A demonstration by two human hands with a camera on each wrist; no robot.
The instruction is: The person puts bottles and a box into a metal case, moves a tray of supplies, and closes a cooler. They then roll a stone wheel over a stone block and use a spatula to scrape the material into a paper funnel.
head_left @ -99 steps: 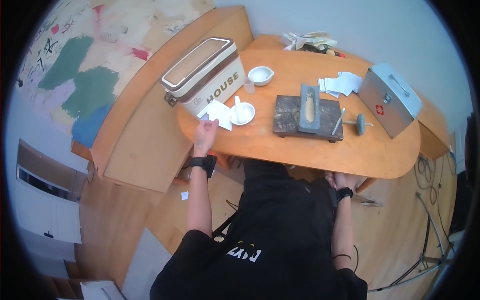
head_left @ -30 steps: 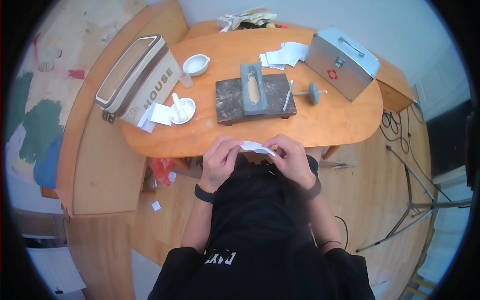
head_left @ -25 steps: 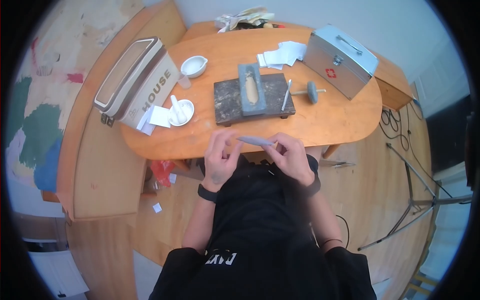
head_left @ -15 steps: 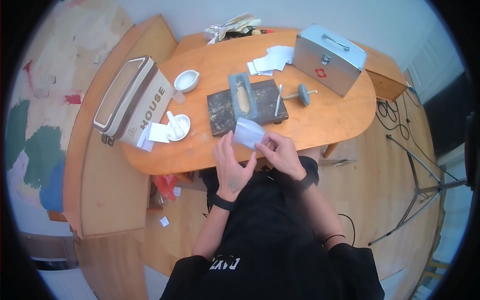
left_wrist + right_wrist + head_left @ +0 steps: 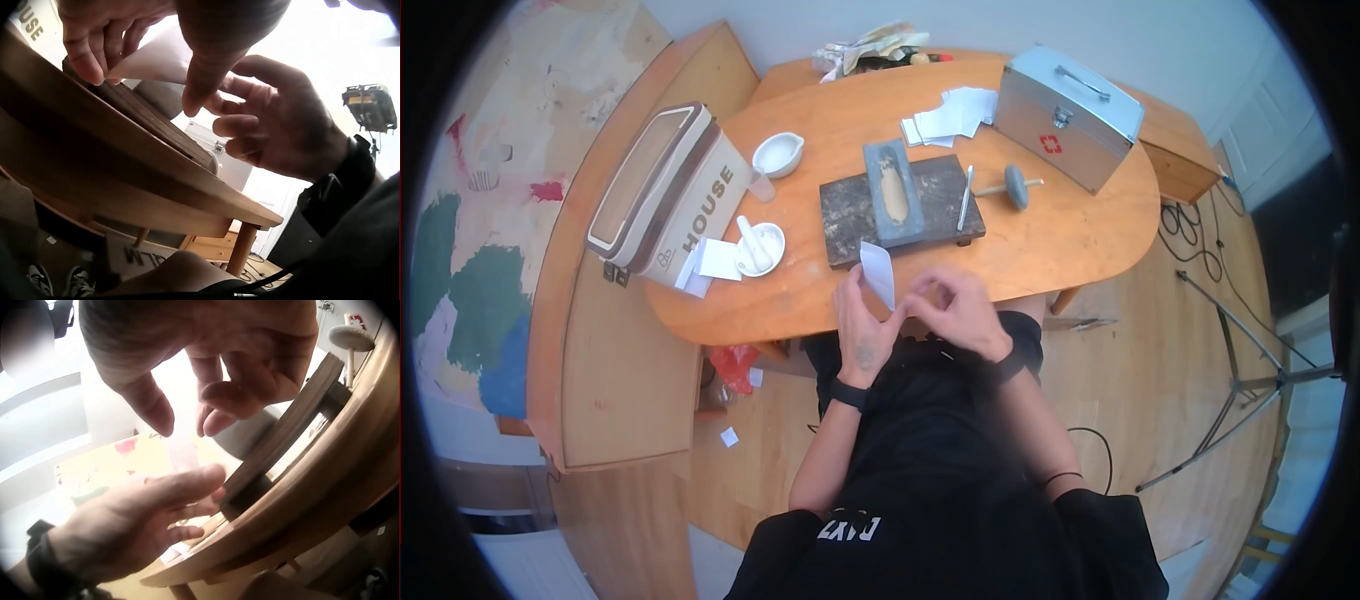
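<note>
A small folded white paper (image 5: 878,275) stands tilted in front of the dark board, above the table's near edge. My left hand (image 5: 864,335) holds it between thumb and fingers; in the left wrist view the paper (image 5: 156,59) spans from those fingertips to the thumb. Close to its lower right edge is my right hand (image 5: 962,312), its fingers bent. In the right wrist view a gap shows between thumb and fingers of the right hand (image 5: 219,347), with the pale, overexposed paper (image 5: 182,453) beyond them. What the paper contains cannot be seen.
On the table (image 5: 1060,250) are a dark board (image 5: 840,215) bearing a grey trough (image 5: 893,190), a wheel with handle (image 5: 1016,187), a mortar dish (image 5: 768,240), a white bowl (image 5: 778,155), paper sheets (image 5: 950,118), a HOUSE box (image 5: 690,200) and a metal case (image 5: 1065,120).
The paper has turned from broadside to a narrower, upright tilt and now sits in my left hand's grasp. My right fingers, which pinched its lower right corner, have parted from it.
</note>
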